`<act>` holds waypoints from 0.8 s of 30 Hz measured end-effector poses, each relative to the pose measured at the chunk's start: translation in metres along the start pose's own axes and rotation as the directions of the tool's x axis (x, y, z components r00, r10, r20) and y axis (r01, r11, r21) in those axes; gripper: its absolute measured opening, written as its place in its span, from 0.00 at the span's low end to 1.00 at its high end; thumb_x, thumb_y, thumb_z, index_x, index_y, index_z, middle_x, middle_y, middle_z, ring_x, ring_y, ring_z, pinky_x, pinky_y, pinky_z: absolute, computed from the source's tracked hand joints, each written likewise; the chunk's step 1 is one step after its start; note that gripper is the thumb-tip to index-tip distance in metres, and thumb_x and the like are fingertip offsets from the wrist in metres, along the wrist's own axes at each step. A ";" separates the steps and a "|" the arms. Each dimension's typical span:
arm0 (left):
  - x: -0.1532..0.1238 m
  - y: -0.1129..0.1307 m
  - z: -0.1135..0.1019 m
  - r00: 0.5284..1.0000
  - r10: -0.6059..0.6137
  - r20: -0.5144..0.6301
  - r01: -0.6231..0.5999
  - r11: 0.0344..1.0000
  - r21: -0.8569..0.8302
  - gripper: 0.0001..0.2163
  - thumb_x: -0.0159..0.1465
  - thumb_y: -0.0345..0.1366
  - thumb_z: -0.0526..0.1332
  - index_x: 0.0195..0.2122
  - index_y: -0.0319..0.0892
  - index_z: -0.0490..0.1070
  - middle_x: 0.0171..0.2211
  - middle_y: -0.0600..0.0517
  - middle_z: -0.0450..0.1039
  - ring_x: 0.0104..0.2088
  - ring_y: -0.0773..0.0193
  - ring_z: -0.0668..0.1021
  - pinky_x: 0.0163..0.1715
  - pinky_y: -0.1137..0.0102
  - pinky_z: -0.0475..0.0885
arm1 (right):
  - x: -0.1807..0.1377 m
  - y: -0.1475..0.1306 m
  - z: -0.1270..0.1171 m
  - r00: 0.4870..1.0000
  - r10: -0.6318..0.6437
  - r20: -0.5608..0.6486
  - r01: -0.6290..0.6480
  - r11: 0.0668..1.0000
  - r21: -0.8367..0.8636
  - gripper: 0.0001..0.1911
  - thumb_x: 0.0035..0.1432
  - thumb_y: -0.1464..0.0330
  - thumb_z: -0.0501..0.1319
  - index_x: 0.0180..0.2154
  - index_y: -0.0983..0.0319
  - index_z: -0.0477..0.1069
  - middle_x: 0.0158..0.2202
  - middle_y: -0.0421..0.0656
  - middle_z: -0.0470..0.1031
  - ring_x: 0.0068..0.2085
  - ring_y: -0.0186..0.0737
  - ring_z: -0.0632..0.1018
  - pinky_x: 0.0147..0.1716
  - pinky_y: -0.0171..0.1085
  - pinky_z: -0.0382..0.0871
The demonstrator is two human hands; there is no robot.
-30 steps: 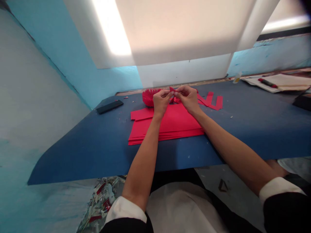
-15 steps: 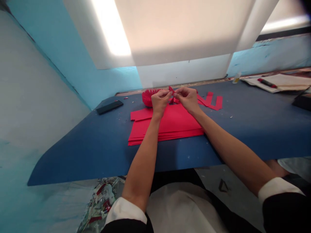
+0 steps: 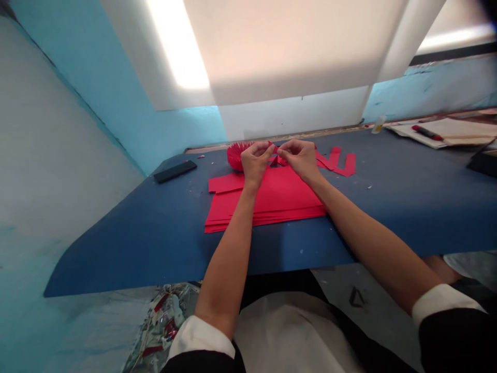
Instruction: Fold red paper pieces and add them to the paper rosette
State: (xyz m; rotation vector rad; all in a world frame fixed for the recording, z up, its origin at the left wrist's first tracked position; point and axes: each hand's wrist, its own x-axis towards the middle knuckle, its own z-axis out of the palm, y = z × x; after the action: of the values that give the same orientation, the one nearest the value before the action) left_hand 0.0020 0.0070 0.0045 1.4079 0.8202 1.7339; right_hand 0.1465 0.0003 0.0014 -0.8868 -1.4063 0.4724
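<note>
Blue tbl (image 3: 155, 233) w/ red ppr stack (image 3: 287, 191), strips (image 3: 350, 163), blk slab (image 3: 175, 171)

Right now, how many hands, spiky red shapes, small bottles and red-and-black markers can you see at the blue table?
Hands (left hand, right hand): 2
Spiky red shape, clearly visible: 1
Small bottle: 1
Red-and-black marker: 1
Total: 5

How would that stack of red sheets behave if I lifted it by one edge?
The stack of red sheets would probably bend, since the layers look thin. They might slide apart too: their front edges sit uneven, and no binding shows.
</note>
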 end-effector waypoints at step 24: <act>-0.001 0.000 -0.001 0.998 0.063 -0.011 -0.063 0.998 0.009 0.19 0.57 0.50 0.79 0.31 0.45 0.74 0.32 0.50 0.82 0.39 0.59 0.85 0.43 0.62 0.79 | 0.007 0.005 -0.002 0.998 0.048 0.038 -0.054 0.985 0.166 0.21 0.49 0.63 0.79 0.36 0.55 0.68 0.30 0.38 0.77 0.33 0.37 0.79 0.33 0.39 0.78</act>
State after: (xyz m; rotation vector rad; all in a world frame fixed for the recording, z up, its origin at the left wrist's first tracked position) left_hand 0.0013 0.0060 0.0040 1.4451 0.7979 1.7896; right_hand 0.1507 0.0080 0.0019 -0.7833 -1.3560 0.6380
